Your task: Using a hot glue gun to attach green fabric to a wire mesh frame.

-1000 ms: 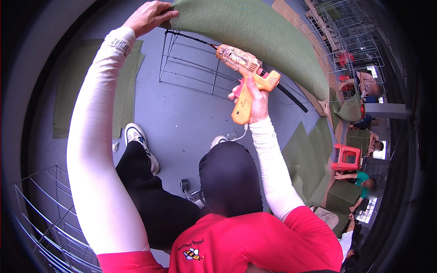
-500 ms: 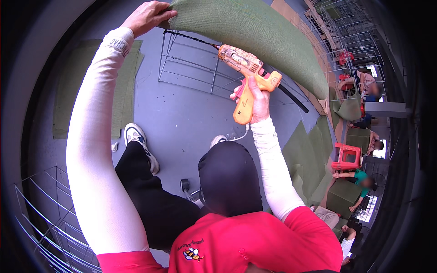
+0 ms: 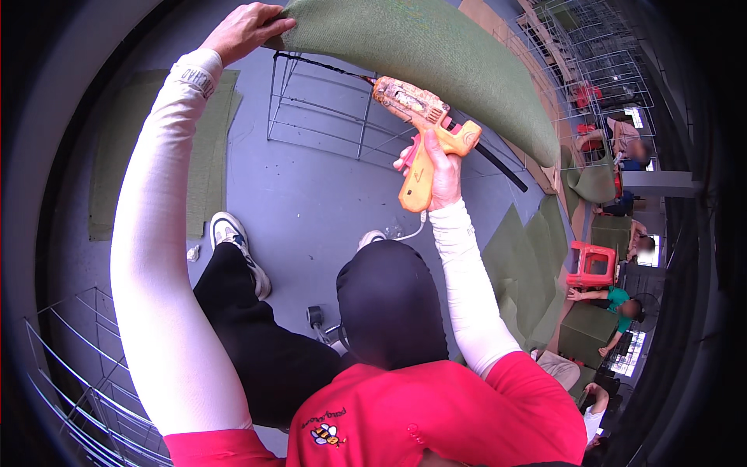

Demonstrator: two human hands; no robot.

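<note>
At the top left, my left hand (image 3: 243,33) pinches the corner of a green woven fabric sheet (image 3: 443,66), holding it up. The sheet curves across a wire frame (image 3: 320,107), whose lower part shows beneath it. My right hand (image 3: 445,175) grips an orange-yellow hot glue gun (image 3: 406,101), its fingers around the handle by the pink trigger. A black glue stick (image 3: 502,165) juts from the gun's back end. The nozzle points left at the frame's upper wire, along which runs a dark, uneven line (image 3: 323,64), apparently glue. A white cord (image 3: 420,226) hangs from the handle.
Flat green sheets lie on the grey floor at left (image 3: 156,156) and right (image 3: 529,272). Another wire frame (image 3: 85,366) stands at lower left. Farther right are a red plastic stool (image 3: 591,265), stacked wire frames (image 3: 603,86) and several people handling green-covered pieces.
My left hand and the sheet's corner have shifted slightly left, as has the wire frame in the picture. The glue gun stays almost in place in my right hand.
</note>
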